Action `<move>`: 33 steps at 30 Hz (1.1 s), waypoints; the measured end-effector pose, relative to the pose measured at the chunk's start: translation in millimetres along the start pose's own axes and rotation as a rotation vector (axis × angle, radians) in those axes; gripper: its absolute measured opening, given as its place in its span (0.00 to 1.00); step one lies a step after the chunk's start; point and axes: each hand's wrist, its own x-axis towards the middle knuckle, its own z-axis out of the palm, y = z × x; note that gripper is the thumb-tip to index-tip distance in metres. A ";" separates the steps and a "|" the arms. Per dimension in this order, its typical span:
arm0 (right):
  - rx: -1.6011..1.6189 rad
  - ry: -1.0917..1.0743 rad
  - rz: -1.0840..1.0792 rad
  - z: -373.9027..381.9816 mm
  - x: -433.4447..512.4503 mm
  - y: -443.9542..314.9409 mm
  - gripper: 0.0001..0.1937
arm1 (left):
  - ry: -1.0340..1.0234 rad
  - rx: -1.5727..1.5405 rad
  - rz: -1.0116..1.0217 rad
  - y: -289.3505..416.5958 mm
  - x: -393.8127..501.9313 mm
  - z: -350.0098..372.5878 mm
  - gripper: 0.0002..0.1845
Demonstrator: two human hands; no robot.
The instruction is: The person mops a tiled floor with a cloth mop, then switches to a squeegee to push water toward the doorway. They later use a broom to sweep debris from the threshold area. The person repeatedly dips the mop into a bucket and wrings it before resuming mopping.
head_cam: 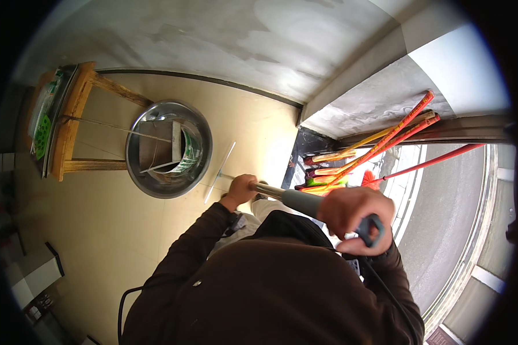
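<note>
A long-handled floor squeegee [295, 202] is held in both hands across my front. My left hand [241, 189] is closed around the metal part of its pole. My right hand [358, 220], slightly blurred, grips the grey handle near its looped end. The thin, pale head of the tool [220, 172] lies at the floor, just right of a large metal basin [131, 151]. Inside that basin are a grey board-like piece [153, 144] and a green-and-white container [192, 148].
A wooden frame [71, 123] stands left of the basin, with a string running from it. Brooms with red and yellow handles [384, 142] lean by the doorway at right. A grey wall [198, 39] bounds the tan floor; a road [440, 207] shows outside.
</note>
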 end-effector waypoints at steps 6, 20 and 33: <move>-0.112 0.233 -0.096 -34.0 -31.0 -18.6 0.16 | 0.186 0.059 0.073 33.5 79.3 46.6 0.18; -0.241 0.934 0.028 -153.6 10.9 93.1 0.09 | 0.255 0.217 0.077 0.7 242.8 46.9 0.19; -0.488 1.623 0.018 -108.9 -39.1 14.9 0.09 | -0.241 -0.043 0.417 80.0 242.5 139.1 0.18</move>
